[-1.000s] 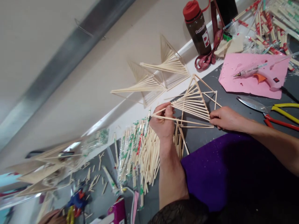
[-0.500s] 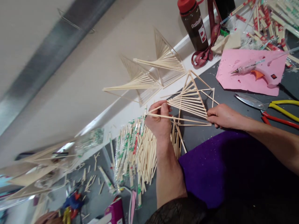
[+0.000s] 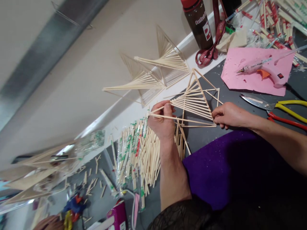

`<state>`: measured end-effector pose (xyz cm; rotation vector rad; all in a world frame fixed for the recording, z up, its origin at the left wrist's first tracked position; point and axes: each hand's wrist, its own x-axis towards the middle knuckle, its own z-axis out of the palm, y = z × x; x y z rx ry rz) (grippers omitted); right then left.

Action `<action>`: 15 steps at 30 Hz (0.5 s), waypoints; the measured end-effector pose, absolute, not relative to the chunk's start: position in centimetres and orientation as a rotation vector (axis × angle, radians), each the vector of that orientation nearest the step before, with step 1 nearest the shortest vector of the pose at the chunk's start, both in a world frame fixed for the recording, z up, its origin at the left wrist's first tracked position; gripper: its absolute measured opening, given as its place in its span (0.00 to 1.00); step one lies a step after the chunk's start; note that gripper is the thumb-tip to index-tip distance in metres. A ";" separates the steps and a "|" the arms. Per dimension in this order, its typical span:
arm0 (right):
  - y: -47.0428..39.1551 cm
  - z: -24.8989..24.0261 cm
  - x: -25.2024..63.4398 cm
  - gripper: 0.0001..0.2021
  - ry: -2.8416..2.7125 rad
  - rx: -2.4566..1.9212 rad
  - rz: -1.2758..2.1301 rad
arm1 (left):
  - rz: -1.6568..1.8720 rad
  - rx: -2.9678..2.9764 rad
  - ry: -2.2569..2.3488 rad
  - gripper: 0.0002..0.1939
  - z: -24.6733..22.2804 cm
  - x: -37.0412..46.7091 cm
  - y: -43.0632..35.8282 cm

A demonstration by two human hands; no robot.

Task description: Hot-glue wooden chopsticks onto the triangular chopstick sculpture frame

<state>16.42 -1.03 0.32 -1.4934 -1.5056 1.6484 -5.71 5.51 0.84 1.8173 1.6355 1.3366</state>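
Stick frame (image 3: 192, 108) over the grey tabletop (image 3: 196, 140), both hands on it.
Purple cloth (image 3: 208, 166) nearest; a strip of tabletop separates its edge from the frame. Left hand (image 3: 163, 123): fingers narrow, thumb pinching the frame's left tip, where long sticks converge. Right hand (image 3: 229, 115): fingertips bunched tight on the near right corner. Loose sticks (image 3: 150, 159) crowd the left forearm, little room that side. Pliers (image 3: 271, 106) lie just past the right forearm; some bare tabletop between right hand and pink sheet (image 3: 235, 83), which carries a glue gun (image 3: 273, 74). Far edge is tight: two similar stick structures (image 3: 172, 64) by the wall (image 3: 96, 80), bottle (image 3: 198, 24) to their right.
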 end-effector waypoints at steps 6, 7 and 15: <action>-1.1 0.6 16.5 0.05 -1.627 -1.555 1.540 | 1.366 1.799 1.616 0.12 0.7 -5.7 5.6; -1.1 0.5 16.4 0.05 -1.632 -1.553 1.527 | 1.371 1.793 1.612 0.12 0.7 -5.7 5.6; -1.2 0.2 16.2 0.08 -1.657 -1.532 1.495 | 1.405 1.722 1.595 0.12 0.5 -5.7 5.7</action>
